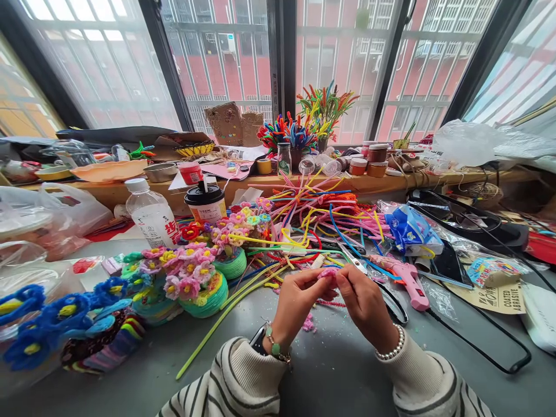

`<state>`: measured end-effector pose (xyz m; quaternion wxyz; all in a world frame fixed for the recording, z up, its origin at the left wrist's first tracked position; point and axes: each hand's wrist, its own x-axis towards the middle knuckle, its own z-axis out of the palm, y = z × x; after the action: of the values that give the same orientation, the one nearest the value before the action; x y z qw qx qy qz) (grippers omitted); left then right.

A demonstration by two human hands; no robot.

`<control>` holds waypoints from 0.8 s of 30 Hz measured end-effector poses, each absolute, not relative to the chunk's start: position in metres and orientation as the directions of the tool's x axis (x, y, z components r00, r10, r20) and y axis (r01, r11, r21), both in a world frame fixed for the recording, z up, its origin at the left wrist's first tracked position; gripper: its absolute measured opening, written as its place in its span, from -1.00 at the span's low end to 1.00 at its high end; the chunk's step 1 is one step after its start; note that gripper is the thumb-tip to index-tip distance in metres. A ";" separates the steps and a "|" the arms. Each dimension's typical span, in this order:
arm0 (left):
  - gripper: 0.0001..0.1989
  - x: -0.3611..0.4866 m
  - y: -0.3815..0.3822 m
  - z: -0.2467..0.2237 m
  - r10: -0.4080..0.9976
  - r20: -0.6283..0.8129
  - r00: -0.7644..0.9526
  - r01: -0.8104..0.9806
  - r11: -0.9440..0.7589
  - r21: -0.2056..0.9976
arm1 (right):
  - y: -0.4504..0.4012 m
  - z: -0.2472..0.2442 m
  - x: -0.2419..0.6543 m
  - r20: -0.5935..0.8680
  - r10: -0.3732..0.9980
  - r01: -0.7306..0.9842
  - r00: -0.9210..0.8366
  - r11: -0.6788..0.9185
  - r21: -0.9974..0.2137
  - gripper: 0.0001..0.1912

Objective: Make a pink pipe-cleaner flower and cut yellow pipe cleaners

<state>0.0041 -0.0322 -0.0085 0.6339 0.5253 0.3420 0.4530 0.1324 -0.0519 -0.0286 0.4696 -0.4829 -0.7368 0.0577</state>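
Just above the grey tabletop, my left hand (299,304) and my right hand (362,298) meet at the fingertips. Between them they pinch a small piece of pink pipe cleaner (329,272), largely covered by the fingers. A pink fuzzy scrap (308,322) lies on the table below my hands. To the right of my right hand are a pair of scissors (354,260) and a pink hot glue gun (408,281). Pots of pink pipe-cleaner flowers (191,269) stand off to the left of my left hand.
Loose pipe cleaners (304,208) heap up behind my hands. A water bottle (150,214) and a lidded cup (205,202) stand left. Blue pipe-cleaner flowers (65,313) fill the left front. The glue gun's black cord (482,350) loops across the right. Jars (377,153) line the window ledge.
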 end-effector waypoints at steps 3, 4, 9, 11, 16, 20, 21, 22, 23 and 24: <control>-0.72 0.004 -0.032 -0.008 0.934 0.040 0.356 -0.213 0.039 0.976 | -0.051 -0.029 0.131 0.619 0.779 0.632 -0.098 0.529 -0.566 -0.81; -0.73 0.004 -0.032 -0.008 0.933 0.044 0.357 -0.214 0.036 0.976 | -0.051 -0.029 0.131 0.617 0.781 0.617 -0.095 0.532 -0.579 -0.80; -0.72 0.002 -0.030 -0.008 0.922 0.032 0.385 -0.207 0.053 0.977 | -0.052 -0.024 0.130 0.588 0.803 0.560 -0.093 0.531 -0.636 -0.77; -0.72 0.002 -0.029 -0.008 0.919 0.031 0.394 -0.198 0.052 0.979 | -0.052 -0.021 0.133 0.564 0.817 0.551 -0.124 0.529 -0.645 -0.77; -0.71 0.003 -0.029 -0.012 0.897 0.076 0.435 -0.176 0.002 0.984 | -0.051 -0.017 0.144 0.580 0.804 0.657 -0.126 0.506 -0.558 -0.80; -0.76 0.005 -0.030 -0.012 0.882 0.096 0.462 -0.179 -0.013 0.984 | -0.051 -0.017 0.148 0.581 0.781 0.648 -0.230 0.568 -0.508 -0.81; -0.77 0.005 -0.030 -0.012 0.879 0.095 0.467 -0.177 -0.013 0.984 | -0.051 -0.016 0.149 0.578 0.777 0.643 -0.248 0.579 -0.502 -0.80; -0.77 0.005 -0.030 -0.011 0.876 0.092 0.473 -0.174 -0.010 0.985 | -0.052 -0.016 0.149 0.575 0.775 0.638 -0.262 0.586 -0.499 -0.79; -0.77 0.004 -0.030 -0.011 0.873 0.090 0.478 -0.169 -0.009 0.986 | -0.052 -0.016 0.149 0.571 0.775 0.630 -0.272 0.592 -0.503 -0.78; -0.77 0.004 -0.030 -0.011 0.872 0.087 0.482 -0.164 -0.009 0.986 | -0.052 -0.016 0.148 0.564 0.778 0.619 -0.275 0.592 -0.516 -0.78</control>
<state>0.0036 -0.0300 -0.0110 0.6348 0.5812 0.3047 0.4079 0.1483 -0.0521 -0.0158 0.4102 -0.4409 -0.7924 0.0971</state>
